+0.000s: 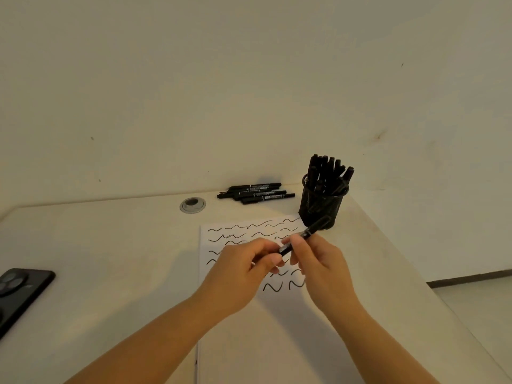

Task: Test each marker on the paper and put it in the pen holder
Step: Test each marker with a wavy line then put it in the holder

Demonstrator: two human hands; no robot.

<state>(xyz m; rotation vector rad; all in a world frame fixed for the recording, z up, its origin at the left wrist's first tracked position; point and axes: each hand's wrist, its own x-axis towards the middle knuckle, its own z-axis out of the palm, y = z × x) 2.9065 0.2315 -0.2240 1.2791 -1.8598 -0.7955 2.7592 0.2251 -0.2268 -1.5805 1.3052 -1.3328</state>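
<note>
Both my hands hold one black marker (pixel 307 234) above the white paper (pixel 266 328), which is covered with several black squiggles. My left hand (pixel 243 270) pinches the marker's near end; whether a cap is there is hidden by the fingers. My right hand (pixel 318 261) grips the barrel, and the far end points up and right toward the black mesh pen holder (pixel 321 209). Several black markers stand in the holder. A small pile of black markers (pixel 256 193) lies on the table behind the paper.
A round grey cable grommet (pixel 193 205) sits at the table's back edge, left of the pile. A black phone (pixel 22 289) lies at the left edge. The wall rises right behind the table, and the table's right edge runs just past the holder.
</note>
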